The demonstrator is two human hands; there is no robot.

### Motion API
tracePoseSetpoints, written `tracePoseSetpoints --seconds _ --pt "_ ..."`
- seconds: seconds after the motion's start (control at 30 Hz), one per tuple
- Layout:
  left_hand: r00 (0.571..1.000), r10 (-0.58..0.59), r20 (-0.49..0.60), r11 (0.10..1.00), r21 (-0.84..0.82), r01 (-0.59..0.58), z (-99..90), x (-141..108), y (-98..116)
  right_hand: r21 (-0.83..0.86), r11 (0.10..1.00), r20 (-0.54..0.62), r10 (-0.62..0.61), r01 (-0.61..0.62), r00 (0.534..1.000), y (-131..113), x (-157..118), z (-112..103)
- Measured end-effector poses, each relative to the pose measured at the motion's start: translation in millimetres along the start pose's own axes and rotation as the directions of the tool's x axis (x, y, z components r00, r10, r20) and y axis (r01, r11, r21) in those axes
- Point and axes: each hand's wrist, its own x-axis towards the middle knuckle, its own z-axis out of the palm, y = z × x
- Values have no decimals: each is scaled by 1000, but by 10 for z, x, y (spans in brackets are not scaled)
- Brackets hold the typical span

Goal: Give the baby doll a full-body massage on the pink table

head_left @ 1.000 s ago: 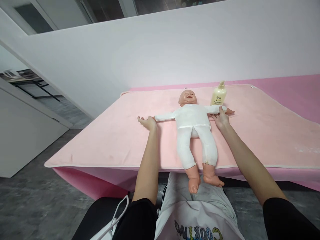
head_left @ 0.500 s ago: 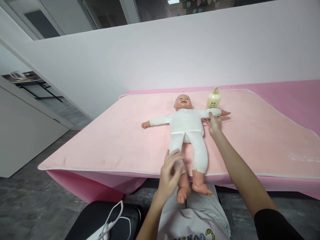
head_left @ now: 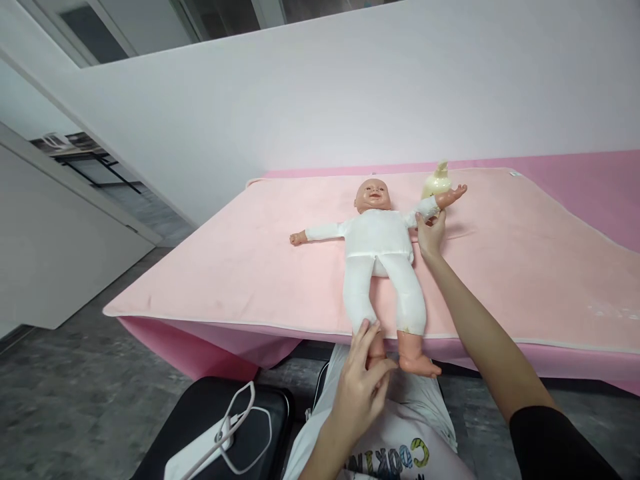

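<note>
A baby doll (head_left: 380, 233) in a white cloth body suit lies on its back, head toward the wall, its feet hanging past the table's front edge. My right hand (head_left: 431, 233) is closed round the forearm on the picture's right, lifting it so the doll's hand tilts up. Just behind that arm stands a pale yellow pump bottle (head_left: 438, 180), partly covered by it. My left hand (head_left: 363, 387) is at the lower leg on the picture's left, fingers stretched and thumb apart, hiding most of that foot. Whether its fingertips press on the leg I cannot tell.
A peach blanket (head_left: 240, 267) over a pink cloth (head_left: 590, 193) covers the table, which meets a white wall (head_left: 320, 93). At the lower left, a black chair seat (head_left: 200, 407) bears a white device (head_left: 200, 453) with a looped cable.
My right hand has raised the doll's forearm, which now bends upward in front of the bottle. My left hand has moved down from the knee to the ankle. The view has shifted slightly.
</note>
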Motion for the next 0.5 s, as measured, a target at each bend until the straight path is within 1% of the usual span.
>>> tracePoseSetpoints --seconds 0.03,0.07,0.1,0.17,0.2,0.27,0.33,0.37,0.4,0.47,0.5 --pt "993 -14 -115 1000 -3 13 76 -65 -6 -25 999 17 -20 20 1000 -3 -13 -3" --pt "974 -32 -224 999 -1 33 143 -124 -14 -52 998 39 -40 42 998 -1 -24 -7" --pt "950 -48 -309 999 3 51 192 -170 -27 -82 995 62 -58 63 996 6 -32 -12" --pt "908 -67 -413 996 23 84 213 -202 -72 -146 984 105 -91 106 990 29 -38 -27" --pt "892 -74 -445 994 37 101 182 -181 -107 -179 976 127 -104 126 986 44 -37 -36" --pt "856 -98 -507 987 59 148 53 -63 -203 -251 952 182 -130 174 975 69 -31 -54" --pt "800 -125 -587 981 47 187 -121 135 -316 -307 919 260 -169 247 951 78 -30 -69" --pt "778 -127 -615 981 37 189 -206 253 -367 -320 903 301 -192 289 934 74 -33 -74" --pt "769 -118 -628 983 36 180 -282 375 -409 -321 889 339 -213 325 917 64 -39 -79" --pt "789 -124 -601 987 8 161 -389 613 -456 -306 880 395 -230 363 890 33 -58 -85" --pt "803 -133 -581 989 -24 147 -417 721 -461 -297 884 410 -224 361 884 15 -70 -88"
